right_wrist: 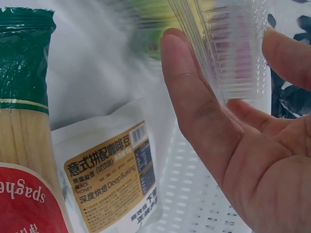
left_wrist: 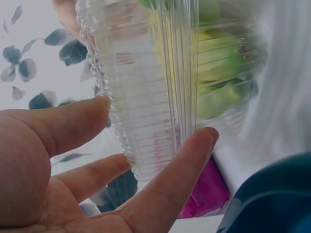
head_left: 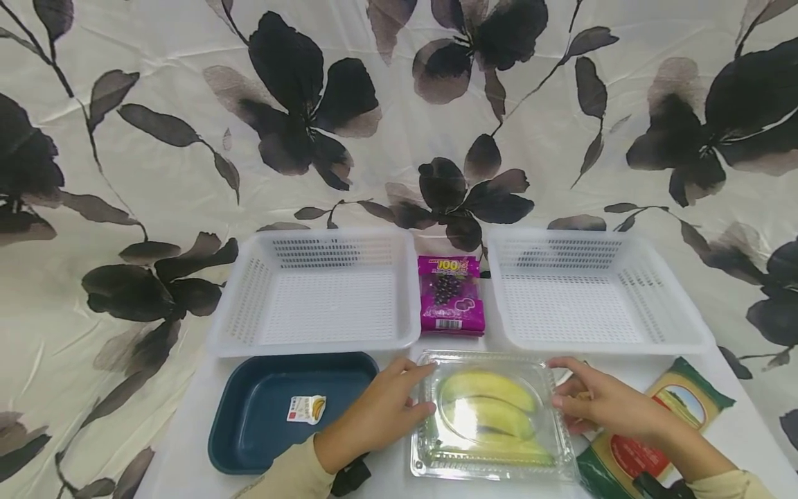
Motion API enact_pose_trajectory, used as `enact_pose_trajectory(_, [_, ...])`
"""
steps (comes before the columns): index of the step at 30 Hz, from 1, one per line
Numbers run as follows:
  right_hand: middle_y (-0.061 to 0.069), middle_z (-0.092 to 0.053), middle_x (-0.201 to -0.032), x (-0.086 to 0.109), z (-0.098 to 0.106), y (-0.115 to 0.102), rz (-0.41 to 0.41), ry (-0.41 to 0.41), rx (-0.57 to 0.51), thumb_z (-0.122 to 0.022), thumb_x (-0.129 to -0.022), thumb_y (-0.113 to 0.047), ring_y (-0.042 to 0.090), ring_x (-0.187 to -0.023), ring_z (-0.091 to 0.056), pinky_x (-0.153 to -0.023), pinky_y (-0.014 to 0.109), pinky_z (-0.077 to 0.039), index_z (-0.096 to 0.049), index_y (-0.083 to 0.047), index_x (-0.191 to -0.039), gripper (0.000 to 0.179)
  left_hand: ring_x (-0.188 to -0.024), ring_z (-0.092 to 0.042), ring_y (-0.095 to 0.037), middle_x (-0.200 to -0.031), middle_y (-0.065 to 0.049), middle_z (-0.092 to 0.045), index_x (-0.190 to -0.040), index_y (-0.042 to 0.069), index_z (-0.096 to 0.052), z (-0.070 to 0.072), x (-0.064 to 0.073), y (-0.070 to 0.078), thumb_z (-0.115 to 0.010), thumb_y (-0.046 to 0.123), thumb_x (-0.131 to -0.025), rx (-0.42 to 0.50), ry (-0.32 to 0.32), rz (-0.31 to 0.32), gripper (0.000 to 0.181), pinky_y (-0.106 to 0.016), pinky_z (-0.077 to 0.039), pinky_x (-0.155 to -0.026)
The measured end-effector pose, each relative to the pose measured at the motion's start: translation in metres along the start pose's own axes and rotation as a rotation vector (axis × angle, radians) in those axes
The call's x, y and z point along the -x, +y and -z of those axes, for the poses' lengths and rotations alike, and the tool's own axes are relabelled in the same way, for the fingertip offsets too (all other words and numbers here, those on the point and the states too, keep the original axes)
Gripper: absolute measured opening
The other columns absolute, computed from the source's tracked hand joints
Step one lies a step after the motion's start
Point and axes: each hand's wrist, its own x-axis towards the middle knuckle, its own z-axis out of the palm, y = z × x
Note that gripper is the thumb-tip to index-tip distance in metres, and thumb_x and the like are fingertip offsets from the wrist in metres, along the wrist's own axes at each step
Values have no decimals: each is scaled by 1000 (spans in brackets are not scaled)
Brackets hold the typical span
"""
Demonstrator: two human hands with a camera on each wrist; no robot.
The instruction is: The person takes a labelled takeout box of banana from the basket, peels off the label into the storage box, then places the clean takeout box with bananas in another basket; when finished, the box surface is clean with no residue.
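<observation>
A clear plastic clamshell box (head_left: 492, 468) with yellow-green bananas (head_left: 489, 409) inside lies lid up between my two hands in the head view. My left hand (head_left: 380, 407) holds its left side. In the left wrist view the thumb (left_wrist: 80, 121) is at the beaded rim and a finger (left_wrist: 180, 170) at the ridged lower edge. On the opposite side, my right hand (head_left: 601, 402) holds the box likewise, its thumb (right_wrist: 289, 56) at the rim and a finger (right_wrist: 187, 92) against the ridged edge.
Two white perforated baskets (head_left: 316, 344) (head_left: 601, 344) stand behind, with a purple snack packet (head_left: 451, 294) between them. Left is a dark blue tray (head_left: 262, 416) holding a small banana-picture packet (head_left: 306, 409). A spaghetti bag (head_left: 623, 450) and a white-and-brown coffee pouch (right_wrist: 109, 170) lie right.
</observation>
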Motion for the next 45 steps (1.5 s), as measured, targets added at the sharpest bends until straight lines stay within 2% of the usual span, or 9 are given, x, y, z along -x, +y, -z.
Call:
enact_pose_trajectory(11, [25, -51, -125, 4, -3, -3, -18, -37, -56, -56, -106, -26, 28, -95, -65, -77, 47, -64, -13, -2, -159, 72, -76, -57, 2, -124, -9, -58, -147, 11, -56, 0, 1, 1, -75, 23, -93, 47, 7, 16, 59, -18, -50, -65])
enact_pose_trajectory(14, [25, -51, -124, 10, -2, -7, -4, -49, -72, -55, -107, -24, 28, -91, -67, -76, 47, -64, -13, -2, -159, 71, -79, -58, 1, -126, -8, -57, -147, 13, -56, 3, 6, 4, -74, 25, -93, 82, 15, 34, 59, -19, -51, -66])
enact_pose_trajectory(18, [27, -48, -129, 20, 2, -18, 25, -73, -51, -52, -108, -21, 30, -95, -69, -77, 47, -64, -13, -2, -159, 67, -84, -59, -2, -130, -4, -55, -146, 18, -57, 11, 18, 14, -73, 31, -94, 132, 28, 54, 56, -20, -53, -68])
enact_pose_trajectory(24, [29, -47, -128, 31, 11, -44, 80, -94, 41, -49, -109, -19, 33, -92, -72, -76, 44, -64, -15, -5, -158, 61, -84, -58, -3, -134, -2, -52, -146, 24, -58, 27, 34, 32, -71, 32, -96, 160, 101, 28, 53, -19, -56, -67])
enact_pose_trajectory(28, [31, -44, -132, 28, 17, -66, 90, -81, 74, -50, -109, -20, 34, -99, -73, -80, 43, -64, -12, -8, -159, 64, -85, -57, -5, -134, 0, -50, -147, 26, -57, 41, 36, 36, -71, 28, -96, 159, 160, 12, 53, -20, -57, -70])
enact_pose_trajectory(34, [28, -45, -132, 10, 17, -97, 128, 26, 145, -56, -106, -24, 29, -100, -70, -79, 40, -65, -16, -12, -159, 67, -87, -60, -10, -136, -1, -50, -147, 28, -56, 72, 29, 33, -71, 26, -96, 121, 236, 0, 53, -21, -58, -70])
enact_pose_trajectory(39, [24, -49, -126, -16, 10, -119, 173, 105, 122, -61, -103, -29, 28, -97, -65, -77, 42, -65, -24, -15, -158, 67, -97, -65, -15, -139, -6, -53, -147, 24, -57, 104, 21, 24, -68, 27, -99, 57, 300, -9, 50, -26, -60, -75])
enact_pose_trajectory(42, [23, -52, -126, -36, 4, -132, 186, 120, 78, -63, -102, -30, 27, -95, -64, -78, 43, -65, -25, -15, -158, 69, -102, -68, -23, -140, -9, -54, -147, 19, -57, 123, 15, 15, -65, 25, -101, 23, 323, -8, 48, -32, -59, -76])
enact_pose_trajectory(45, [22, -54, -126, -57, -1, -143, 198, 121, 13, -61, -104, -31, 27, -93, -66, -81, 44, -64, -24, -16, -159, 68, -109, -68, -31, -144, -12, -52, -149, 17, -55, 139, 10, 4, -62, 23, -102, 4, 331, 20, 48, -42, -60, -83])
